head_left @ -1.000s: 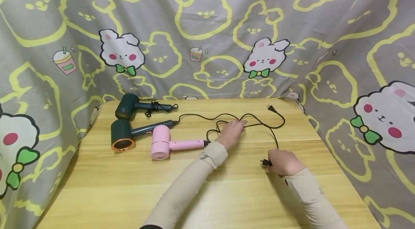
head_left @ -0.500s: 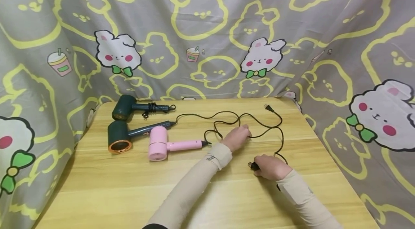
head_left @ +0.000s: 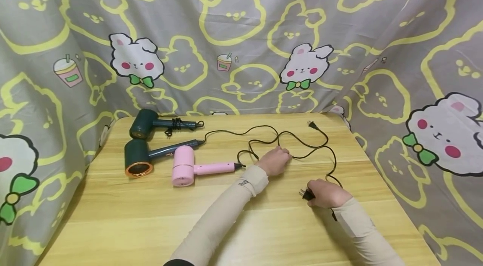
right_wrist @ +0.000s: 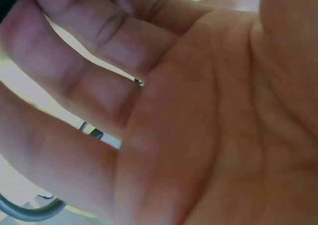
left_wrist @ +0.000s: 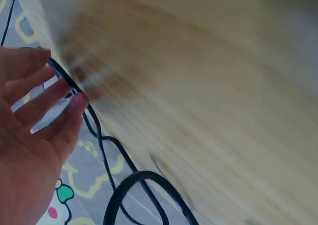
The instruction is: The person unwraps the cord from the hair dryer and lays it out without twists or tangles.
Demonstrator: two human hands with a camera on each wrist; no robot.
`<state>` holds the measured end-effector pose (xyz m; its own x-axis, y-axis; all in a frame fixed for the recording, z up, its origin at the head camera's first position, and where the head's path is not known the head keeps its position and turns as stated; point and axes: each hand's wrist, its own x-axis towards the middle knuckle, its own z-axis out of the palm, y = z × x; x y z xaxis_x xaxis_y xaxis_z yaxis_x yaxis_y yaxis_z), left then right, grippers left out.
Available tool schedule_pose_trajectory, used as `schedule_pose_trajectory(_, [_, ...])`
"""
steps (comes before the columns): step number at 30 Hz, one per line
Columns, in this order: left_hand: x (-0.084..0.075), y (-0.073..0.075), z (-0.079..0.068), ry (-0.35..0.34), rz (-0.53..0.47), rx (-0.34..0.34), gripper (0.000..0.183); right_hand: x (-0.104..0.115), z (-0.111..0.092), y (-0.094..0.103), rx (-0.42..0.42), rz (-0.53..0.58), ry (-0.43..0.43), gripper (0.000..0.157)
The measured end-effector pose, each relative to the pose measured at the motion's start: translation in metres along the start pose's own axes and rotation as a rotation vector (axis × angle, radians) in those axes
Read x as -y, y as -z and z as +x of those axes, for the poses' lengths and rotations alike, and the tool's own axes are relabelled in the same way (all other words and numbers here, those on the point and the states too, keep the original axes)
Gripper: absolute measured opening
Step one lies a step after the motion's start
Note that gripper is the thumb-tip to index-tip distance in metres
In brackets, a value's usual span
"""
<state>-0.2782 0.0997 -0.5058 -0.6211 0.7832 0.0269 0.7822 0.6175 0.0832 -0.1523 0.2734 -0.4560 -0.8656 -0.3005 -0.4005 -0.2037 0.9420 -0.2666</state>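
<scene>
In the head view my right hand (head_left: 329,194) pinches a black two-pin plug (head_left: 308,194) over the table's right side, its prongs facing left. In the right wrist view the curled fingers (right_wrist: 74,81) fill the picture, and the plug is mostly hidden. My left hand (head_left: 275,161) rests at mid-table, its fingertips holding a black power cord (left_wrist: 94,118). Left of it lies a pink hair dryer (head_left: 214,168), handle pointing right. A dark green hair dryer (head_left: 137,155) with a copper rim lies behind that one, and its cord (head_left: 230,133) runs right.
Another dark green hair dryer (head_left: 143,125) lies at the back left with its cord wrapped round the handle. A second plug (head_left: 312,125) lies near the table's back right. Crossing cord loops (head_left: 302,138) spread between. A patterned curtain (head_left: 241,27) surrounds the wooden table (head_left: 151,224).
My right hand moved left with the plug, then slightly back right. My left hand shifted a little toward me and right. The rear dryer's cord now bows farther back, and the right-hand loop changed shape.
</scene>
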Motion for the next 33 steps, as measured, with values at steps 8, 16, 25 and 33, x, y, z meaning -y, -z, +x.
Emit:
schedule_pose_trajectory(8, [-0.001, 0.003, -0.012, 0.027, 0.041, 0.057, 0.039, -0.004, -0.001, 0.001, -0.021, 0.057, 0.015, 0.029])
schedule_pose_trajectory(16, [0.005, 0.009, -0.018, 0.011, 0.047, 0.065, 0.052, -0.009, 0.001, 0.009, -0.043, 0.101, 0.042, 0.036])
schedule_pose_trajectory(25, [0.032, 0.032, -0.036, 0.086, -0.258, 0.008, 0.052, -0.002, 0.005, 0.051, -0.295, 0.206, 0.182, 0.034])
schedule_pose_trajectory(33, [0.067, 0.056, -0.069, 0.22, -0.693, -0.232, 0.047, 0.015, 0.033, 0.083, -0.403, 0.563, 0.168, 0.039])
